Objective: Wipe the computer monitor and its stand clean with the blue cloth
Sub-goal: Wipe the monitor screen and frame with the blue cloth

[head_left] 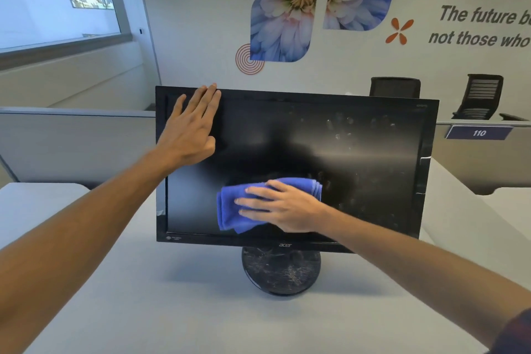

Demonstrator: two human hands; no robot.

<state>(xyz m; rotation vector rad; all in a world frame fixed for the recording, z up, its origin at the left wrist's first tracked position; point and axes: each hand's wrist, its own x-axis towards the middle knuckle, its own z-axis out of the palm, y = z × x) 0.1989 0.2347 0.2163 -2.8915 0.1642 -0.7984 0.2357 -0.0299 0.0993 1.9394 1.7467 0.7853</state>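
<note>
- A black computer monitor (330, 146) stands on a pale table (178, 304), its dark screen switched off and facing the camera.
- The left hand (188, 131) lies flat against the upper left corner of the screen, with its fingers (208, 100) stretched out straight and close together, their tips reaching the top bezel; it grips nothing and only presses on the glass.
- The right hand (283, 205) presses a folded blue cloth (230, 210) against the lower middle of the screen, just above the bottom bezel.
- The right fingers lie spread and nearly flat across the cloth, holding it to the glass by pressure; whether the thumb hooks around its edge cannot be told.
- The cloth is bunched in several layers, and its folds stick out past the hand to the left and above the knuckles.
- The right half of the screen carries many pale smudges and fingerprint marks, densest toward the upper right.
- The left half near both hands looks darker and more even.
- The round black stand (281, 271) sits on the table directly under the monitor, and its top face is streaked with grey dust and scuffs.
- Both bare forearms reach in from the bottom corners of the view.
- Behind the monitor are a low partition, two black office chairs (395, 87) and a wall with blue flower graphics (283, 26).
</note>
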